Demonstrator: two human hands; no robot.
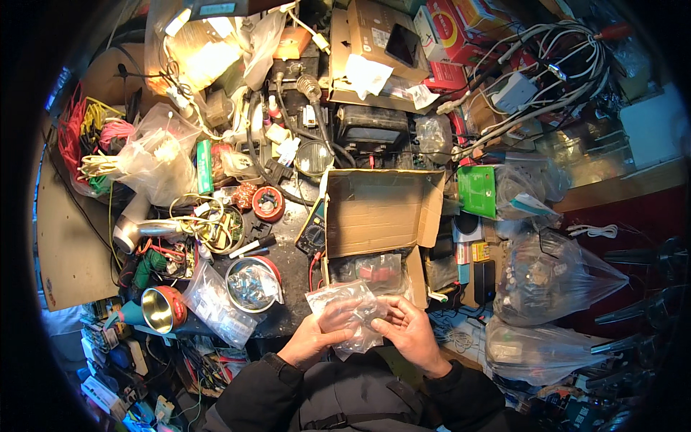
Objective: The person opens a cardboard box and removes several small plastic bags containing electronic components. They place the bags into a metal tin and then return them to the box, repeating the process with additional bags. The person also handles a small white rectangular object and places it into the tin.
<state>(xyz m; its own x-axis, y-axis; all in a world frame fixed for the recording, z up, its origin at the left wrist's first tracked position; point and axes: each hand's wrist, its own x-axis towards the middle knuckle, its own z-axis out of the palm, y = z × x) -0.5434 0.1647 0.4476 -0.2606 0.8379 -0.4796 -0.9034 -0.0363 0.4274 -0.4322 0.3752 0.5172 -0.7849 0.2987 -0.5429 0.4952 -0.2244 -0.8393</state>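
Between my two hands is a clear plastic bag point(347, 297), crinkled and see-through. My left hand point(314, 340) grips its left side, thumb laid across the front. On the other side my right hand point(410, 333) pinches the bag's edge between thumb and fingers. Whether anything small lies inside the bag, I cannot tell. Just beyond my hands an open cardboard box point(381, 212) stands with its lid raised. In its lower part lies a clear packet point(378, 270) with something reddish in it.
Left of the box are a multimeter point(312, 234), a round tin point(252, 284) of small parts and a plastic bag of parts point(219, 306). A red pot point(163, 308) sits at the bench edge. Large clear bags point(554, 281) hang at the right. Cables point(568, 72) coil above them.
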